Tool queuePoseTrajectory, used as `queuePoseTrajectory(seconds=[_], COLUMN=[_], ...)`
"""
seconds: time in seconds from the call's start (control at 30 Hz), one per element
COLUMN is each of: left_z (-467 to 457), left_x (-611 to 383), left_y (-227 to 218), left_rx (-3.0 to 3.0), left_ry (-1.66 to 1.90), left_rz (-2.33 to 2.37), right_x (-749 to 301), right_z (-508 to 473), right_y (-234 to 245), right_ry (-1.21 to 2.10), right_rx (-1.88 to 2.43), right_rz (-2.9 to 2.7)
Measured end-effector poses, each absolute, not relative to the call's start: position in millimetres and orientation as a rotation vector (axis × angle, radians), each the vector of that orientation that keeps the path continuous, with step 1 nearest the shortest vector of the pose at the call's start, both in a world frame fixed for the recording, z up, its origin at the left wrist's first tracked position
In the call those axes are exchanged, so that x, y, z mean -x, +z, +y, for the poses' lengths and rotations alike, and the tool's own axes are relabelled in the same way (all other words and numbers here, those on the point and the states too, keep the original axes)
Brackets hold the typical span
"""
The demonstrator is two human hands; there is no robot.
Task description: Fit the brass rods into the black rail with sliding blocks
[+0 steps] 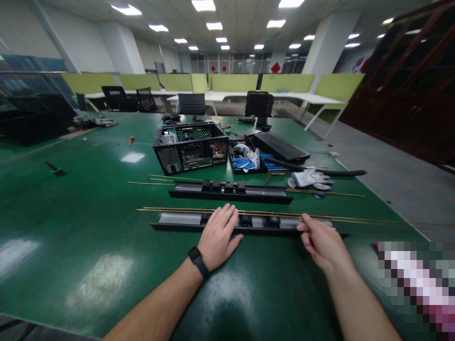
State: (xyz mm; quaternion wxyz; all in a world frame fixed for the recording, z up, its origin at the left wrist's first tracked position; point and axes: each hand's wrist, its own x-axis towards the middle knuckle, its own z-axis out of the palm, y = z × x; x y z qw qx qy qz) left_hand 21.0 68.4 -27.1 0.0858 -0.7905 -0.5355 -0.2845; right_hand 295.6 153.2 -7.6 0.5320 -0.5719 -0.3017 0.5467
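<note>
In front of me lies a long black channel [185, 226] with a grey inner face and several small black blocks [246, 219] in it. Thin brass-coloured rods [174, 209] run lengthwise along it, past both ends. My left hand [218, 239], with a black watch on the wrist, lies flat across the channel and rods, its fingers stretched out and covering part of one block. Near the right end, my right hand [322, 244] pinches a thin rod between thumb and fingers. Just beyond is a second black channel [231, 195] with similar blocks and rods.
Farther back on the green table [99, 199] stand an open black computer case [192, 151] and a tray holding gloves [247, 158]. More gloves [309, 179] lie at right beside a black tube [341, 172]. A small black tool [55, 169] lies at left.
</note>
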Motion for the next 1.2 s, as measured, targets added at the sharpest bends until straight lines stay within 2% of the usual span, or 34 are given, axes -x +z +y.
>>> queuePoseTrajectory(seconds=[0.2, 0.43, 0.63, 0.87, 1.07, 1.2], left_z=[68.0, 68.4, 67.3, 68.5, 68.2, 68.3], left_x=[-20.1, -21.2, -21.1, -20.3, -20.0, -19.8], left_y=[-28.5, -28.0, -26.9, -29.6, -29.7, -29.9], left_rx=[2.354, 2.358, 2.342, 2.352, 2.348, 2.355], left_ry=[-0.835, -0.84, -0.832, -0.824, -0.827, -0.828], left_rz=[-1.615, -1.61, -1.614, -1.605, -1.605, -1.596], right_x=[-307.5, -298.9, -310.2, -300.4, -309.3, -303.0], right_z=[159.2, 155.2, 160.4, 156.4, 161.2, 158.2], right_y=[-5.7, -9.1, -7.3, -12.3, -12.0, -10.3], right_ry=[1.187, 1.306, 1.164, 1.281, 1.178, 1.26], right_rx=[1.39, 1.365, 1.387, 1.391, 1.388, 1.392], right_rz=[-0.581, -0.734, -0.576, -0.752, -0.611, -0.664])
